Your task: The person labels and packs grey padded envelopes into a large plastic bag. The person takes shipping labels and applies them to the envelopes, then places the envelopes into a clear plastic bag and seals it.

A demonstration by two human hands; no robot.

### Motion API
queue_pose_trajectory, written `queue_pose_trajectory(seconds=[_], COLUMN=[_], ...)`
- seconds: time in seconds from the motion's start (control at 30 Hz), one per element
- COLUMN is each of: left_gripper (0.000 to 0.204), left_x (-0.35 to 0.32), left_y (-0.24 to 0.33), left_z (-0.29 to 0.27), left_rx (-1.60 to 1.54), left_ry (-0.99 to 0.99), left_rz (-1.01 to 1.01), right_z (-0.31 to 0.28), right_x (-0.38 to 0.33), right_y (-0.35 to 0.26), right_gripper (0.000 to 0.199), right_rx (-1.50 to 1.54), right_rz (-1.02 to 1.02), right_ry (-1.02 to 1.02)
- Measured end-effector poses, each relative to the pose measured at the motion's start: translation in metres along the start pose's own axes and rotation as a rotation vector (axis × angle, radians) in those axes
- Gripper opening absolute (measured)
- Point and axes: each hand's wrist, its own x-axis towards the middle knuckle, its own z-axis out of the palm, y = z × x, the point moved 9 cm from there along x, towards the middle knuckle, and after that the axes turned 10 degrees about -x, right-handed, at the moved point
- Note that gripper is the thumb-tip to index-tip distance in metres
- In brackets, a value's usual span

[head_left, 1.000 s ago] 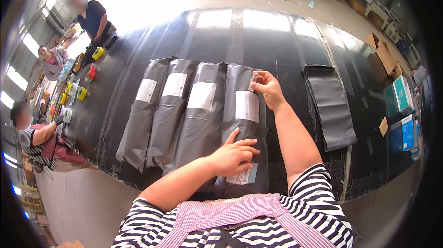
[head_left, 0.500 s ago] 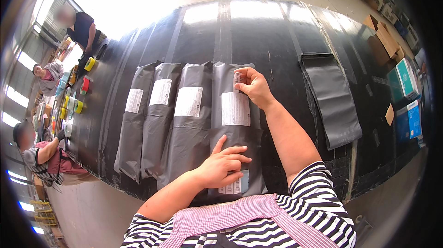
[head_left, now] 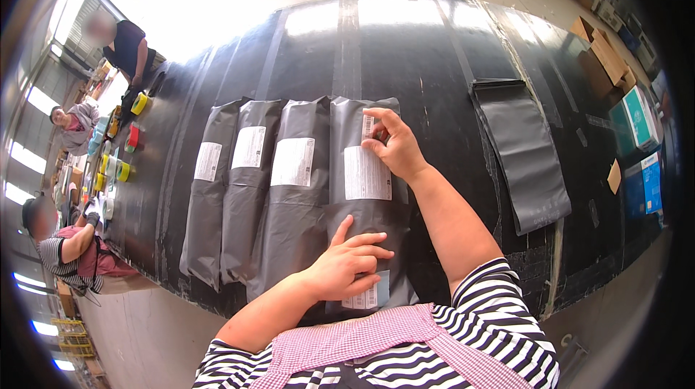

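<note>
My right hand [head_left: 397, 146] is at the upper end of the rightmost packed grey mailing bag [head_left: 346, 125]. Thumb and forefinger are apart, touching opposite ends of a small barcode label [head_left: 368, 127] that lies on the bag. Just below is a larger white printed label [head_left: 365, 175]. Fingers spread, my left hand [head_left: 347, 267] rests palm down on the lower part of this bag. Partly under it lies a barcode sticker sheet [head_left: 360, 298] with a pale blue edge [head_left: 383, 289].
Three more packed grey bags [head_left: 288, 222] with white labels lie alongside to the left. A stack of flat grey bags [head_left: 523, 161] is on the right of the black table [head_left: 441, 78]. Boxes [head_left: 637, 125] stand at the right edge, tape rolls [head_left: 140, 103] at the left, near several people.
The right thumb and forefinger have spread slightly, showing more of the small barcode label. My left hand stays nearly in place. At left, a co-worker's hands have shifted.
</note>
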Motion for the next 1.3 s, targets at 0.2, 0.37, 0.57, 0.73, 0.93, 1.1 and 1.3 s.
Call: queue_pose_trajectory(seconds=[0.2,0.37,0.57,0.73,0.93,1.1,1.3], left_gripper=[0.022,0.021,0.030,0.021,0.011,0.015,0.015], left_x=[-0.001,0.000,-0.002,-0.001,-0.003,-0.002,0.000], left_y=[0.003,0.003,-0.003,-0.004,-0.009,-0.009,-0.007], left_z=[0.000,0.001,0.003,0.004,0.009,0.007,0.002], left_rx=[-0.005,-0.022,0.010,-0.015,-0.026,-0.094,-0.144], left_ry=[-0.020,-0.012,-0.066,-0.005,0.014,0.039,0.045], left_rz=[-0.009,-0.012,-0.033,-0.032,-0.071,-0.052,-0.048], right_z=[-0.003,-0.005,0.000,-0.016,-0.010,0.001,0.005], right_x=[0.022,0.052,0.054,0.016,-0.045,-0.057,-0.057], right_y=[0.007,0.041,0.041,0.057,-0.031,-0.039,-0.038], right_gripper=[0.111,0.110,0.089,0.051,0.033,0.032,0.033], right_rx=[-0.161,-0.104,-0.110,0.128,-0.348,-0.419,-0.441], right_rz=[0.052,0.252,0.315,0.264,-0.175,-0.231,-0.247], right_ry=[0.084,0.164,0.171,0.312,0.181,0.151,0.153])
